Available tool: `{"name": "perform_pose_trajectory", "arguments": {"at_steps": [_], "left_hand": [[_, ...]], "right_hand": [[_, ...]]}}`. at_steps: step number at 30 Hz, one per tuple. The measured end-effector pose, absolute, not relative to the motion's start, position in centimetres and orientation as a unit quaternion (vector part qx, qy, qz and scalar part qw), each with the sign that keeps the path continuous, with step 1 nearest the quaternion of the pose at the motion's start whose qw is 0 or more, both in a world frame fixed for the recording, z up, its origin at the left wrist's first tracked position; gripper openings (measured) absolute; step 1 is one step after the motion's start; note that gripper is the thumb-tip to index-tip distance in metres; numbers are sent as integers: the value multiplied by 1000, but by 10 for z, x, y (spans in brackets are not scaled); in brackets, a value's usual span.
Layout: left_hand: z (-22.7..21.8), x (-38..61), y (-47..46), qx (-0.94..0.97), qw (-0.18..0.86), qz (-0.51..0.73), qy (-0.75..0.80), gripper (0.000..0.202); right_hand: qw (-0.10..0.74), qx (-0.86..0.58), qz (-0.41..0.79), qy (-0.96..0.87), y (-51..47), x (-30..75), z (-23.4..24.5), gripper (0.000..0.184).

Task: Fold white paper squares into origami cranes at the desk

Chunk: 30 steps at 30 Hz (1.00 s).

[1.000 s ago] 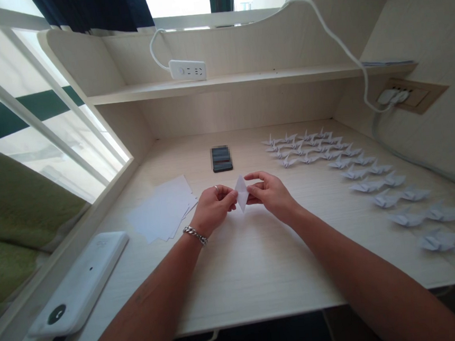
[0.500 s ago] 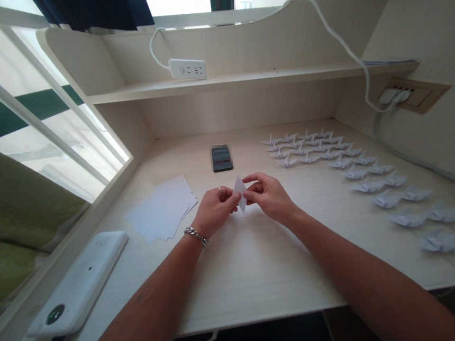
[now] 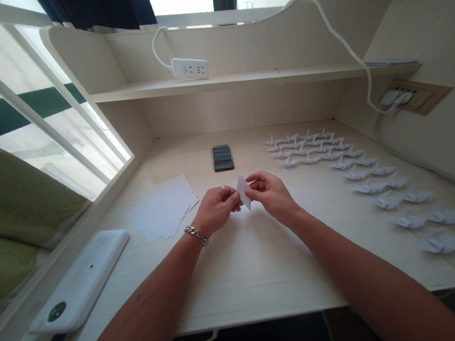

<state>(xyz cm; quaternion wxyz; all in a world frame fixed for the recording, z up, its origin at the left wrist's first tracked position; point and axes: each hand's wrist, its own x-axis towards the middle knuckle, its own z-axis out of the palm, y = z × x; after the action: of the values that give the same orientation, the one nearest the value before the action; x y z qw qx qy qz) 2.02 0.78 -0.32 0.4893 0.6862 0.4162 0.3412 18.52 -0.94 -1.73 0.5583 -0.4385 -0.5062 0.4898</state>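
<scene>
A small white folded paper (image 3: pixel 243 191), shaped like a narrow diamond, is held upright just above the desk. My left hand (image 3: pixel 218 207) pinches its left edge between thumb and fingers; a ring and a chain bracelet are on that side. From the right, my right hand (image 3: pixel 269 192) grips the same paper, thumb on its near face and fingers curled behind. The fingertips behind the paper are partly hidden. Left of my hands lies a loose stack of white paper sheets (image 3: pixel 162 207). Several folded paper cranes (image 3: pixel 310 159) stand in rows to the right.
A dark phone-like device (image 3: pixel 222 158) lies beyond my hands. At the left edge sits a long white device (image 3: pixel 80 281) with a round display and a dark cable. A power strip (image 3: pixel 190 68) rests on the shelf (image 3: pixel 243 80); a white cord (image 3: pixel 344 43) runs to the wall socket (image 3: pixel 418 95).
The folded paper has turned slightly, its lower tip shifting right. My right thumb has moved a little along its face. Both hands keep hold of it.
</scene>
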Motion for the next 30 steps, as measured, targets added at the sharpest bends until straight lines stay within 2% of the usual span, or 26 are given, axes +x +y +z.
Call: {"name": "perform_pose_trajectory", "arguments": {"at_steps": [6,12,23,30], "left_hand": [[-2,22,6,688,479,354,415,25],[-2,21,4,714,456,347,402,27],[11,13,3,695,523,316,378,23],[3,17,6,554,612,446,344,34]], "right_hand": [[542,-453,467,-532,-10,186,-17,30],[554,-438,480,-520,-11,184,-17,38],[568,-414,563,-434,-12,186,-12,46],[518,-358,656,-416,-18,187,-3,46]]}}
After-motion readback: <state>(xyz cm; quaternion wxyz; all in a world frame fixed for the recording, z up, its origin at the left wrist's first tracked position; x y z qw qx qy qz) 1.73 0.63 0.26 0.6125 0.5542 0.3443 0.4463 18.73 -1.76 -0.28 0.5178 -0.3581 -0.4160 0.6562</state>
